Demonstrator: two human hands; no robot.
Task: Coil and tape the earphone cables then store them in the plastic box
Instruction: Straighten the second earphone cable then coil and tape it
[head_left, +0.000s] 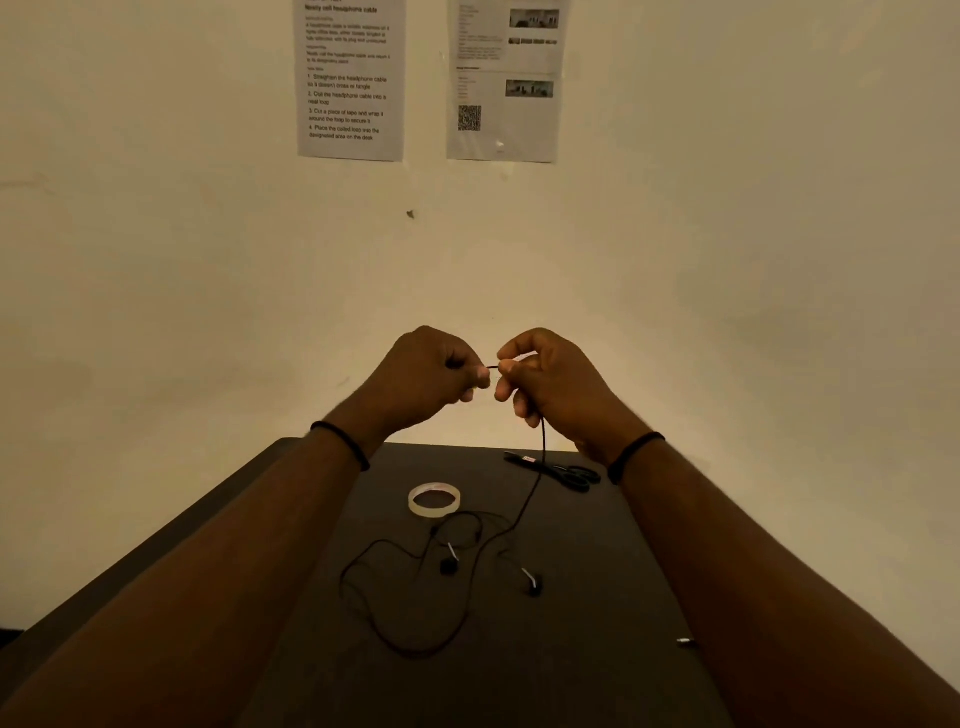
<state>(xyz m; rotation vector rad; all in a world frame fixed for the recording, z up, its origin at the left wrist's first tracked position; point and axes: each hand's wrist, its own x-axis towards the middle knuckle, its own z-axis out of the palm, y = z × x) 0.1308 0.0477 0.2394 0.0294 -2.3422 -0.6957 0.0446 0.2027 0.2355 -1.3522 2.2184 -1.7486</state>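
Note:
A black earphone cable runs from my raised hands down to the dark table, where the rest lies in loose tangled loops. Two earbuds rest among the loops. My left hand and my right hand are held up close together above the table's far edge, both pinching a short stretch of the cable between their fingertips. A roll of clear tape lies flat on the table just beyond the loops. No plastic box shows in the view.
Black scissors lie near the table's far right edge, under my right wrist. A small metal plug end shows beside my right forearm. Two printed sheets hang on the wall ahead.

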